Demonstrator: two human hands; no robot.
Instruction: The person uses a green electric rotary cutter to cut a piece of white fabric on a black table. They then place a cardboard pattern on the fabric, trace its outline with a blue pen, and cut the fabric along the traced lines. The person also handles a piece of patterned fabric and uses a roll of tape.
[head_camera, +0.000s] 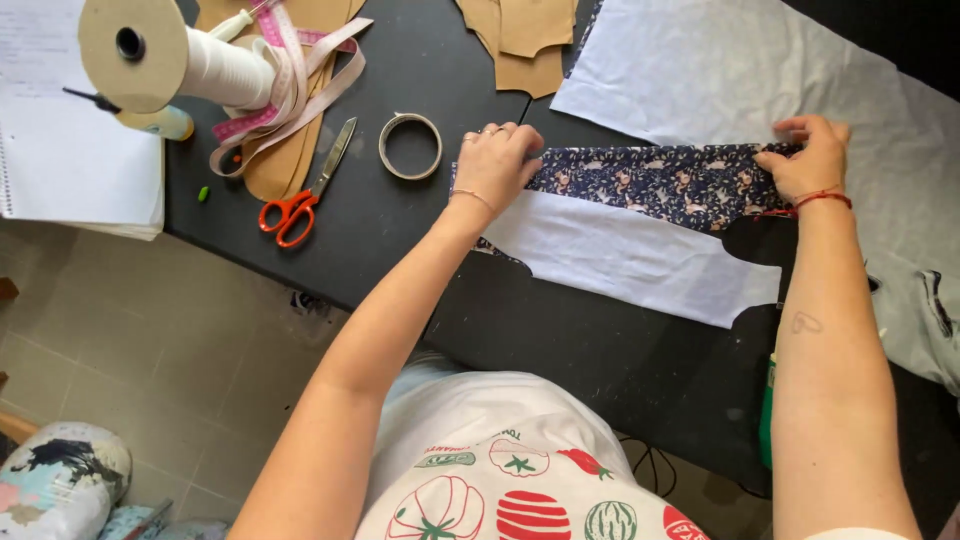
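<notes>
White fabric piece is laid flat on black table. Navy patterned strip is pinched along its far edge: left hand at one end, right hand at other. Scissors and tape ring are set beyond.

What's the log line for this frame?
left hand: pinching printed fabric strip | right hand: pinching other end | strip: flat on black table

White fruit-print shirt; red string bracelet; rings.
</notes>
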